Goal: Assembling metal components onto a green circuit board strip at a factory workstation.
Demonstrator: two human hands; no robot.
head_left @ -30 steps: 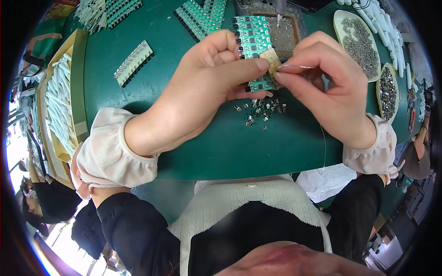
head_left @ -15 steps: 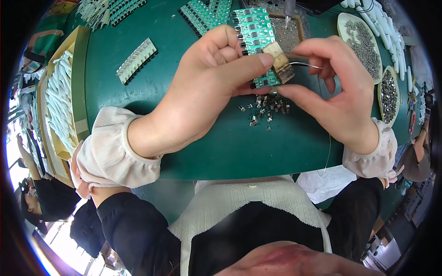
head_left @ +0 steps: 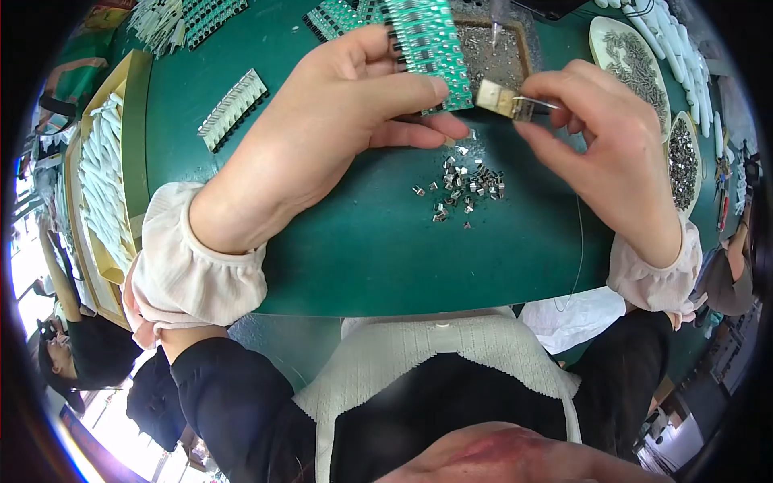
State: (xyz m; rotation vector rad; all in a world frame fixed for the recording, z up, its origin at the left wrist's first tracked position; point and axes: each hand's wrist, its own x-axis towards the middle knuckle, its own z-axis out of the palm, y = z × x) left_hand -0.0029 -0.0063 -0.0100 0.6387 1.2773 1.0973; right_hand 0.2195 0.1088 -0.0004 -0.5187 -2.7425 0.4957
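My left hand is closed on a green circuit board strip, its thumb lying across the face. Small black parts line the strip's left edge. In my right hand a small cream block with a metal end and a thin metal rod is pinched between thumb and fingers. The block is just right of the strip's lower end; whether they touch I cannot tell. Below both hands, a loose pile of small shiny metal clips lies on the green table.
A tray of metal bits sits behind my hands. Dishes of metal pins and small metal parts stand at right. A box of white tubes is at left, near a small board strip. More boards lie behind.
My right hand has drawn the cream block off the board strip, to the right. My left hand has shifted left and away with the strip, uncovering more of the metal clips.
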